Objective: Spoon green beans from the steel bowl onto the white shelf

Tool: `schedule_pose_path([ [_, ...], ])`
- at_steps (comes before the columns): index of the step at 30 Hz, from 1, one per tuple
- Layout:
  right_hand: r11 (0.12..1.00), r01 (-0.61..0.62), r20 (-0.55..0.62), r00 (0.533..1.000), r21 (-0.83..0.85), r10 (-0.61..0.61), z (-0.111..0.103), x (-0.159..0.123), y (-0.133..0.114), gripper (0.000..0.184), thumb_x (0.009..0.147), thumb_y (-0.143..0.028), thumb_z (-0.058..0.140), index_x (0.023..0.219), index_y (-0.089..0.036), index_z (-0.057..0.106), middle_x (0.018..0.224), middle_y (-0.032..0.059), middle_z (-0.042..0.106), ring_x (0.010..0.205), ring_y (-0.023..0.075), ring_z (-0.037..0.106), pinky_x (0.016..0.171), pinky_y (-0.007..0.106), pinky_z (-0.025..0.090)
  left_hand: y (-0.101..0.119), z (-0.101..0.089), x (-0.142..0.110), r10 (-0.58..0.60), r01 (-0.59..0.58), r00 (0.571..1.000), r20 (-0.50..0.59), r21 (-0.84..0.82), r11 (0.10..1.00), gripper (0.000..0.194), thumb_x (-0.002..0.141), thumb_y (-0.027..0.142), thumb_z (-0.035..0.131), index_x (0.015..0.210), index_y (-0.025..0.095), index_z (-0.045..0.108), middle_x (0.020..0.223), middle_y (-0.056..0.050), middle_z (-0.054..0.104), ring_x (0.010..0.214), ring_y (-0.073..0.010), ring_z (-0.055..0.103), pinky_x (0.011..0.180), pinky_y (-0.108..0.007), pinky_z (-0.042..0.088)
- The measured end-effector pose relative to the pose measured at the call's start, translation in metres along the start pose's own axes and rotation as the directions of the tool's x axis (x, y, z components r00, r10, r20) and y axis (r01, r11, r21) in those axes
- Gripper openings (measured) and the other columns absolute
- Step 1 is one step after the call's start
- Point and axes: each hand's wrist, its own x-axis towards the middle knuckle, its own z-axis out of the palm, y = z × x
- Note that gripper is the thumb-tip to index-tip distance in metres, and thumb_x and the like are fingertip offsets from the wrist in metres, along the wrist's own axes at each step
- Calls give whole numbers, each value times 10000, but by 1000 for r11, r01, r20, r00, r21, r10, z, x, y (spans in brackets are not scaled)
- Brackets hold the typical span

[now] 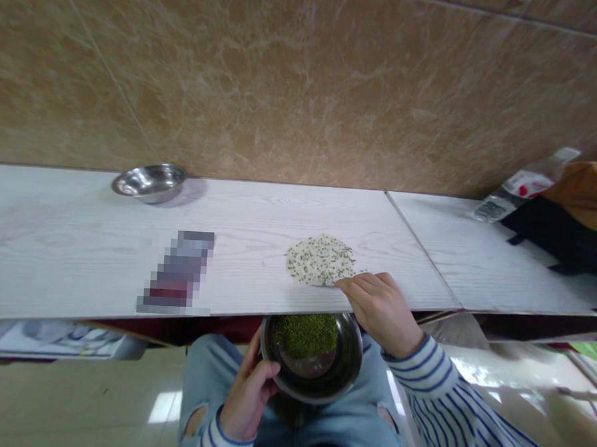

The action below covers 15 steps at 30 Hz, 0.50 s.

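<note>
My left hand (246, 397) grips the rim of a steel bowl (343, 372) held on my lap just under the table's front edge; the bowl holds a heap of green beans (307, 334). My right hand (381, 309) rests on the table edge with its fingers drawn together, their tips touching the near side of a flat pile of mixed white and green grains (321, 258) spread on the white table (77, 252). Whether those fingers pinch anything is hidden.
An empty steel bowl (149, 182) stands at the back left against the marbled wall. A blurred-out flat object (178, 270) lies left of the pile. At the far right lie a plastic bottle (523, 185) and dark and orange cloth (573, 218).
</note>
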Motion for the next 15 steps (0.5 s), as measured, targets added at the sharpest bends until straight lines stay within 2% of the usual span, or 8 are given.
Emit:
schedule_pose_path([
  [9,998,4,36,999,-57,-2,6,34,14,200,857,-151,455,1003,-211,579,840,19,652,837,146,542,714,286,272,-3,-2,7,-18,18,1000,-20,2,1000,775,574,136,585,1309,294,401,1088,-35,608,779,-167,557,665,-301,467],
  [15,998,-37,-42,999,-48,35,2,35,23,204,883,-179,417,1010,-199,575,848,30,654,844,141,544,727,277,271,-3,-1,7,-22,22,1000,-14,13,1000,805,579,140,574,1340,277,351,1081,-36,625,801,-172,567,653,-283,458],
])
